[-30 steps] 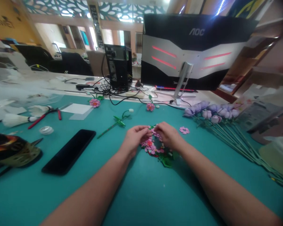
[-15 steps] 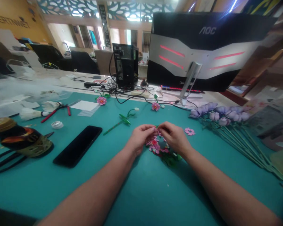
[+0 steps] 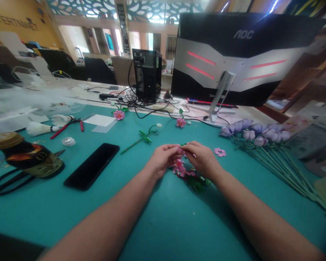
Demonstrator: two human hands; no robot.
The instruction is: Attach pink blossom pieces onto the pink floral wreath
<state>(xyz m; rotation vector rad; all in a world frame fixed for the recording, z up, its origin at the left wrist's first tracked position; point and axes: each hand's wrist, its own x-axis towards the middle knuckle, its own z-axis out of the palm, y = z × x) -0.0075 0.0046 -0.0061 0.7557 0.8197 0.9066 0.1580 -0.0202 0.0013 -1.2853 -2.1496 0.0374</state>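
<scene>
My left hand is closed, thumb and fingers pinched on a small pink flower piece. The fingertips of my right hand meet it there and pinch the same piece, which they largely hide. Just under both hands lies a cluster of pink toy flower parts, with green leaf parts at its lower right. Right of my right hand rests a loose pink petal ring. A green toy stem with leaves lies to the upper left of my hands.
Two pink toy flowers lie farther back. To the left are a black phone, a tilted bottle, red-handled pliers and shuttlecocks. Purple flowers lie right. A monitor stands behind.
The camera view has shifted slightly, so the scene sits a little farther right. My right fingers have moved slightly over the pinched piece, while both hands stay together.
</scene>
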